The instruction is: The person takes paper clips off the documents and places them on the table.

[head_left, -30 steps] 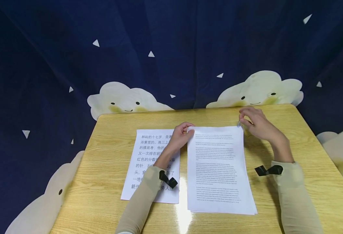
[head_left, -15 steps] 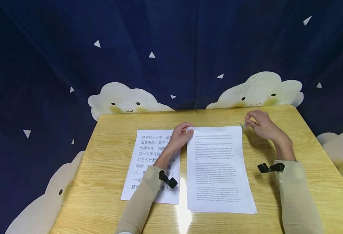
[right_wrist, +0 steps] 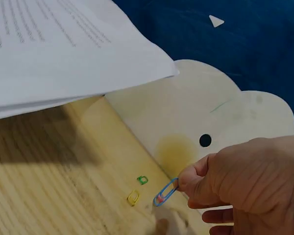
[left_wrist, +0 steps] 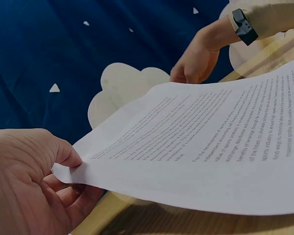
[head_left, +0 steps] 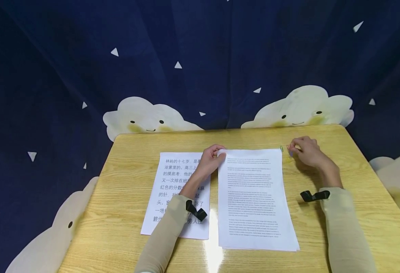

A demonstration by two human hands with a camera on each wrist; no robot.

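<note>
My left hand [head_left: 208, 162] pinches the top left corner of a stack of printed paper [head_left: 251, 189], thumb on top and fingers underneath. In the left wrist view this corner is raised off the table. To the right of the stack, my right hand [head_left: 308, 152] pinches one end of a blue paper clip [right_wrist: 169, 188] between thumb and forefinger. A pinkish-red bit [right_wrist: 160, 198] shows inside the blue loop. Near it on the table are a green paper clip [right_wrist: 142, 180] and a yellow paper clip [right_wrist: 133, 198].
A second paper [head_left: 152, 212] with large Chinese print lies left of the stack, partly under my left forearm. The wooden table [head_left: 111, 189] ends at a dark blue curtain [head_left: 200, 57] with clouds. Black straps sit on both sleeves.
My right hand has moved from the stack's top right corner to the right and a little nearer, still holding the clip. The green and yellow clips have come into sight. My left hand stays put.
</note>
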